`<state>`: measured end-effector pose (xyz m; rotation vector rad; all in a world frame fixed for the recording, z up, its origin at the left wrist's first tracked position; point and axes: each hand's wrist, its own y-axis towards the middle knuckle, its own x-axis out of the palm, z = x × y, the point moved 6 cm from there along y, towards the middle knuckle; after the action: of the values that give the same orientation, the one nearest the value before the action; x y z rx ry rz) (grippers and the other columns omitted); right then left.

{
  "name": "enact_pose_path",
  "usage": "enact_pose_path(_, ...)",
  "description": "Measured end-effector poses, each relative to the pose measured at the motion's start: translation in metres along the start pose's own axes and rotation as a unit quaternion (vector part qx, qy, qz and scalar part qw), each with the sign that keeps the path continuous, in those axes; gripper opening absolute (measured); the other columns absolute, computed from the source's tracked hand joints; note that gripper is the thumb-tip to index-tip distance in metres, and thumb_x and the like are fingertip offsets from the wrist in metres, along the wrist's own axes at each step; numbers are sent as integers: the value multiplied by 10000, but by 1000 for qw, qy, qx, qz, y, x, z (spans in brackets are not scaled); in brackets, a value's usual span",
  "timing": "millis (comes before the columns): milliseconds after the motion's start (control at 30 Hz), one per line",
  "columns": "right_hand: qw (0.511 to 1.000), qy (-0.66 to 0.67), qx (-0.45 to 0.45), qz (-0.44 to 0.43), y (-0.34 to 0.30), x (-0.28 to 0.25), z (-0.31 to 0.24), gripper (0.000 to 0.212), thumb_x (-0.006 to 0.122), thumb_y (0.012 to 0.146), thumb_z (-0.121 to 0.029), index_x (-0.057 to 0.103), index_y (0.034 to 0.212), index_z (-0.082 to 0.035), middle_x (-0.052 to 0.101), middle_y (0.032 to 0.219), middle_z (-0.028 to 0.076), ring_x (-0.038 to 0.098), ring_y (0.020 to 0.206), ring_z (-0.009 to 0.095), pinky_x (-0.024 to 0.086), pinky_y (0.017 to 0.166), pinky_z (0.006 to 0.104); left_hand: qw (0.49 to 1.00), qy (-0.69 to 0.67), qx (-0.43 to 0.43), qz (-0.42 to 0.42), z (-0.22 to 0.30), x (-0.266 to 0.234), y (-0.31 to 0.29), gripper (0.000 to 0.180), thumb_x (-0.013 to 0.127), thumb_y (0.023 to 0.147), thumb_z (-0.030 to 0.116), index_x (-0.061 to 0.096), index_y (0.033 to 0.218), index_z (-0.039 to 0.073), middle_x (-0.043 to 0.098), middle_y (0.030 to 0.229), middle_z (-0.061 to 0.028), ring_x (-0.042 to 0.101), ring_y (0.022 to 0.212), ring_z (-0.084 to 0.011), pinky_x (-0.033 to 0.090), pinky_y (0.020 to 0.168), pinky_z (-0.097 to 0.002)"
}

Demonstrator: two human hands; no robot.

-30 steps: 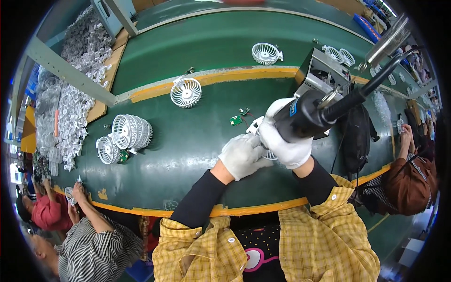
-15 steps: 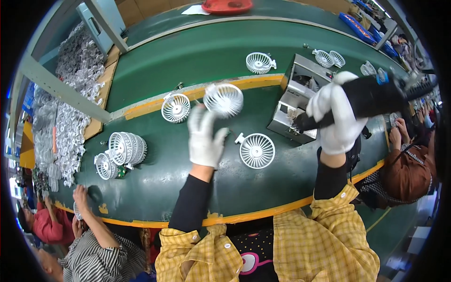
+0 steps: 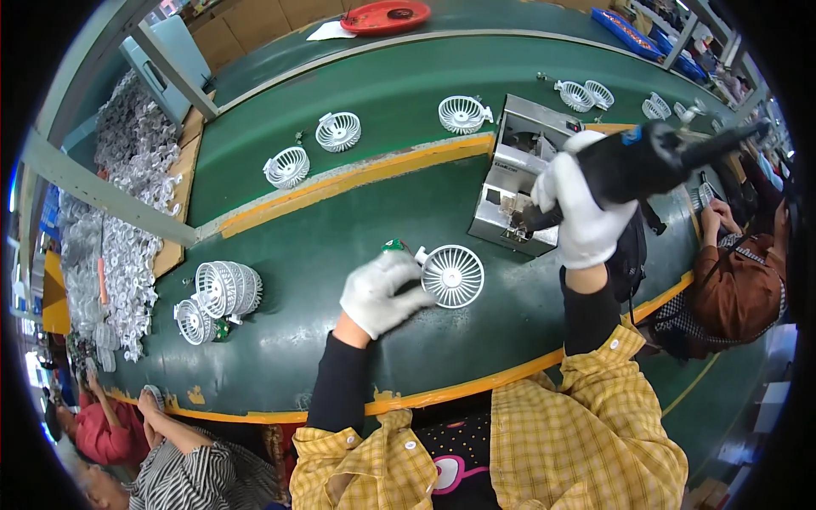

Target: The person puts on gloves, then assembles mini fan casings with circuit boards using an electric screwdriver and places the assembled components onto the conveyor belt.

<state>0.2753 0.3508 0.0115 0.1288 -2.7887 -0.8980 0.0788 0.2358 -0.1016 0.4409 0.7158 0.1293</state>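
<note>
My left hand, in a white glove, reaches to a round white fan grille on the green table. Its thumb and fingers are apart around the side of the grille's neck, the thumb at the rim. A small green circuit board shows just beyond the fingers. My right hand, also gloved, is wrapped round a black electric screwdriver, held tilted. The screwdriver's lower end points at a metal box-shaped screw feeder; the bit's exact tip is hard to make out.
Stacked grilles stand at the left of the table. Beyond a yellow-taped ledge, a green belt carries several grilles. A heap of white parts lies far left. Co-workers sit at left and right.
My left hand has let go of a grille, now on the belt beside another, and has come down to the grille on the table. My right hand keeps the screwdriver near the feeder.
</note>
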Motion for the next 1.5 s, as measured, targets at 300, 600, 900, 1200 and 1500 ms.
enact_pose_path(300, 984, 54, 163, -42, -28, 23, 19, 195, 551, 777, 86, 500, 948, 7, 529, 607, 53, 511, 446, 143, 432, 452, 269, 991, 77, 51, -100, 11, 41, -9, 241, 784, 618, 268, 637, 676, 87, 550, 709, -66, 565, 691, -266, 449, 609, -377)
enact_pose_path(600, 974, 63, 175, -130, -65, 53, 56, 240, 594, 753, 107, 517, 946, -13, 527, 682, 24, 527, 526, 97, 425, 488, 231, 991, 80, 48, -93, 10, 42, -9, 235, 779, 620, 268, 635, 676, 91, 539, 704, -66, 560, 701, -270, 452, 625, -377)
enact_pose_path(900, 920, 130, 281, -240, -64, 61, 62, 241, 636, 725, 59, 528, 919, -33, 534, 679, 12, 517, 538, 80, 410, 497, 226, 990, 91, 54, -93, 12, 43, -9, 262, 768, 638, 305, 639, 680, 81, 543, 718, -73, 563, 724, -273, 459, 655, -370)
enact_pose_path(1200, 998, 17, 59, -18, -4, 13, 8, 139, 540, 797, 77, 509, 919, 18, 512, 577, 46, 495, 446, 135, 421, 461, 274, 987, 106, 43, -117, 11, 47, -11, 266, 721, 690, 343, 644, 718, 91, 567, 785, -73, 579, 761, -265, 472, 671, -381)
enact_pose_path(1500, 993, -3, 114, -37, -28, 18, 14, 216, 542, 778, 104, 500, 970, 13, 512, 613, 49, 506, 451, 146, 432, 462, 277, 989, 92, 62, -100, 12, 47, -9, 243, 760, 656, 294, 628, 691, 94, 541, 732, -59, 558, 714, -261, 455, 633, -372)
